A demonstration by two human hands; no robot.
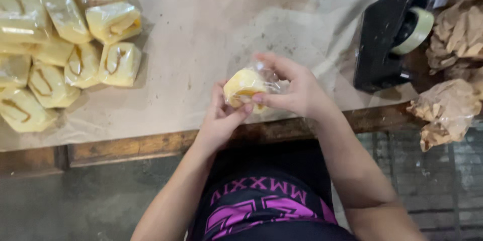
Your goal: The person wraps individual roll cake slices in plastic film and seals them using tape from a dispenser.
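Both hands hold one yellow roll cake slice [243, 86] inside a clear plastic wrapper [266, 76], above the table's front edge. My left hand [220, 120] grips the slice from below and behind. My right hand [294, 89] pinches the wrapper's loose end, thumb across the front of the slice. At the far left lies a pile of wrapped cake slices [60, 45], each yellow with a brown swirl, well apart from both hands.
Brown paper [201, 34] covers the wooden table [126, 148]. A black tape dispenser [387, 39] with a pale tape roll stands at the right. Crumpled brown paper [448, 107] lies beyond it at the right edge. Below is a tiled floor.
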